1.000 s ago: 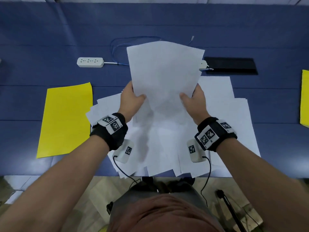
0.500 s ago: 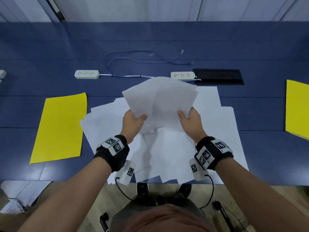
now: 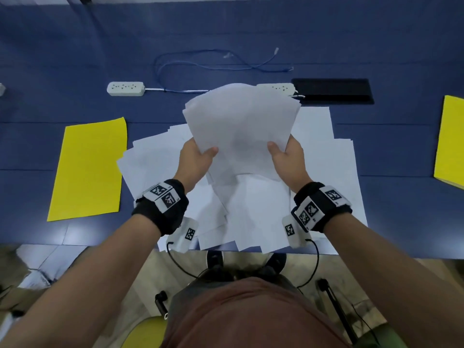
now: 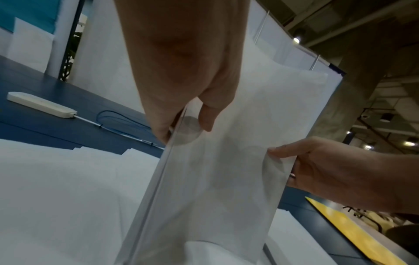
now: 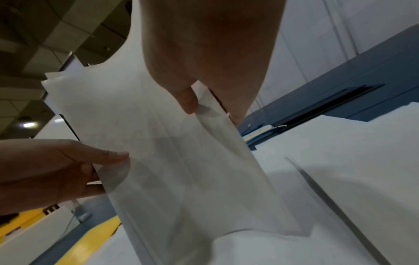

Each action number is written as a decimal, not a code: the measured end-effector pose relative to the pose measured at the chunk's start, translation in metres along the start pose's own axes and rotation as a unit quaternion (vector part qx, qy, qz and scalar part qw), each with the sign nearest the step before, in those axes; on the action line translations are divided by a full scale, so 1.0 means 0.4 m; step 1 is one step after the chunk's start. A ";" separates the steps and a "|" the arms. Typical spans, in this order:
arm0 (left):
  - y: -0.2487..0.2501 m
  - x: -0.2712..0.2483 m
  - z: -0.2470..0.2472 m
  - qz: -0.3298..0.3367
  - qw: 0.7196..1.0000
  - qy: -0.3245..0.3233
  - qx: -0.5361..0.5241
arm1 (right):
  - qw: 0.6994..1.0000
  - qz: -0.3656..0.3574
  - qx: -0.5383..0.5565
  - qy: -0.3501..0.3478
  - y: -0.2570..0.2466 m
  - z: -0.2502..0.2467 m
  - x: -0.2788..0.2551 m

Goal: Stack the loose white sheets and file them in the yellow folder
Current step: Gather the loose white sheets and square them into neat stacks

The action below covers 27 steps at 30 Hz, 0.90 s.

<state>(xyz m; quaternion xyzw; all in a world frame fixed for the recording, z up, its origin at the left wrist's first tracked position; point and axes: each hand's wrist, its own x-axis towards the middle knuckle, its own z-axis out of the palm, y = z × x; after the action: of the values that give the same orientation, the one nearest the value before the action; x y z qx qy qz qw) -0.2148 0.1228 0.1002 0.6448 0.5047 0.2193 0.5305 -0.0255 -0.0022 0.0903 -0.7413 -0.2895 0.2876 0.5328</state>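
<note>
Blue desk, seamed across, white panels and a dim ceiling behind. Loose sheets spread over its near middle. Yellow folder flat at left, another at right edge. Bundle raised above the sheets, pinched at its sides by left hand and right hand.

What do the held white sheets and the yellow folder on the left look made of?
White sheets: thin matte paper; fingers show through it in the wrist views and it bows between the left hand and right hand. Yellow folder: probably card or heavy paper, flat, dull finish; thickness unclear.
</note>
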 end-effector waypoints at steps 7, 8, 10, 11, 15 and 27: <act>-0.002 -0.019 0.015 0.013 1.000 0.001 0.007 | 1.000 0.008 0.022 0.017 0.016 -0.010 -0.027; 0.006 -0.020 0.016 0.020 1.000 -0.001 0.005 | 0.999 0.002 0.032 0.025 0.009 -0.014 -0.027; 0.008 -0.025 0.024 0.013 1.000 -0.018 0.011 | 0.999 0.006 0.035 0.023 0.015 -0.018 -0.023; 0.004 -0.029 0.029 0.003 0.999 -0.030 0.017 | 1.000 0.013 0.024 0.011 0.025 -0.016 -0.024; -0.022 -0.039 0.047 -0.011 0.999 -0.023 0.021 | 1.000 0.012 -0.007 0.006 0.058 -0.023 -0.035; -0.033 -0.040 0.079 -0.027 0.999 0.030 -0.023 | 1.000 0.002 -0.007 0.025 0.057 -0.038 -0.027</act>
<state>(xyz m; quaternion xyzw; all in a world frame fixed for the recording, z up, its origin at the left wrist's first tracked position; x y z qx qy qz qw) -0.2010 0.0931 0.0816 0.6118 0.5324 0.2356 0.5355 -0.0188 -0.0257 0.0737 -0.7529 -0.2766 0.2677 0.5338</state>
